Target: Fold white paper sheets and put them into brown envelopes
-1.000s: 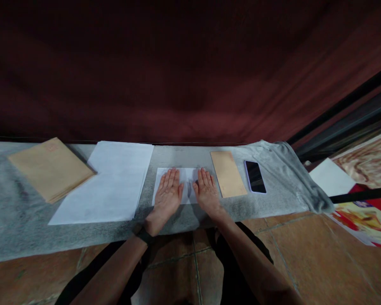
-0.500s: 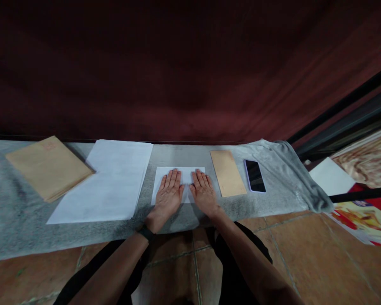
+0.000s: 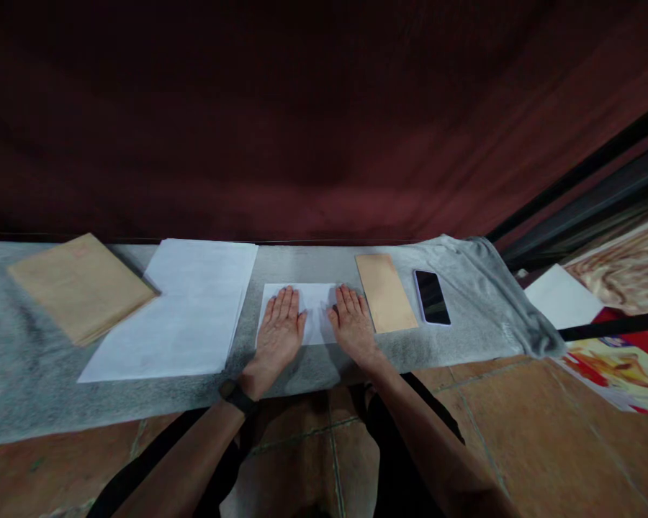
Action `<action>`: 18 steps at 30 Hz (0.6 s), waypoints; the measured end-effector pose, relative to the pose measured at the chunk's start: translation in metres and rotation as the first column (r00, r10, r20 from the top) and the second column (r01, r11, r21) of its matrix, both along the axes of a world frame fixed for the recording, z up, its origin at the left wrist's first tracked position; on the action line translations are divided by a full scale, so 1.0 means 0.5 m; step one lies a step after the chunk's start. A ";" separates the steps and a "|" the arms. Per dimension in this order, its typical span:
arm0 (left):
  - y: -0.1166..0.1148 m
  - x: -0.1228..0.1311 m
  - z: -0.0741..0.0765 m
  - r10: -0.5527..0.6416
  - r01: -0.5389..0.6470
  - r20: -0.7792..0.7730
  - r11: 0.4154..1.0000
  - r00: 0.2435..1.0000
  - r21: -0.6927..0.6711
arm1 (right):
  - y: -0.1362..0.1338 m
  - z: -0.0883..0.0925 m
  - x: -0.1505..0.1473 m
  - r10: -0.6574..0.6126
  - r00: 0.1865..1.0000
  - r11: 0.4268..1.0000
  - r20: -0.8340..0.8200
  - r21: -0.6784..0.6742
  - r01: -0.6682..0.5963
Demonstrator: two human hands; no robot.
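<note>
Paper [image 3: 318,311], a small white piece, is lying flat under both palms as I am looking down through the head view, its middle strip showing between the two thumbs. The left hand [image 3: 281,332] is resting open on its left part, palm down, fingers laid together and pointing away from the body, thumb standing a little apart. The right hand [image 3: 355,328] is lying open in the same way at the other end, its fingers covering the paper's right edge; neither hand is gripping anything. A dark wristband [image 3: 237,397] is circling the wrist behind the left hand. Just beside the right hand, on its outer side, a tan envelope [image 3: 387,293] is sitting slightly slanted, and beyond that a phone [image 3: 433,298] with a dark screen and pale lilac edge is lying face up. Out past the left hand, a stack of large white sheets [image 3: 194,309] is spreading over the cloth, and farther out a pile of brown envelopes [image 3: 83,288] is overlapping its edge. A gray cloth [image 3: 472,316] is running beneath everything around the hands, a dark red backdrop [image 3: 324,144] is rising beyond the fingertips, and a tiled floor [image 3: 545,424] is showing below the cloth's near edge.
</note>
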State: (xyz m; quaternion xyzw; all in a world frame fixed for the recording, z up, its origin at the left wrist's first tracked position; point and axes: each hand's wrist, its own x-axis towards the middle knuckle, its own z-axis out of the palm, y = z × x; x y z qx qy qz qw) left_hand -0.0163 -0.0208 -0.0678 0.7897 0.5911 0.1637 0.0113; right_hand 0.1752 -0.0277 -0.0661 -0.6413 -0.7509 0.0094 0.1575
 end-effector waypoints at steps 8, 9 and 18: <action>-0.009 0.062 -0.021 -0.226 0.227 -0.032 0.974 0.974 0.010 | 0.020 0.003 -0.068 0.111 0.989 0.992 -0.102 -0.057 -0.117; -0.007 0.061 -0.024 -0.233 0.233 -0.030 0.972 0.972 0.009 | 0.022 0.002 -0.070 0.105 0.989 0.992 -0.102 -0.058 -0.111; 0.021 0.011 -0.010 -0.154 0.154 -0.015 0.987 0.988 -0.037 | 0.027 -0.014 -0.059 0.053 0.999 0.999 -0.010 -0.003 -0.053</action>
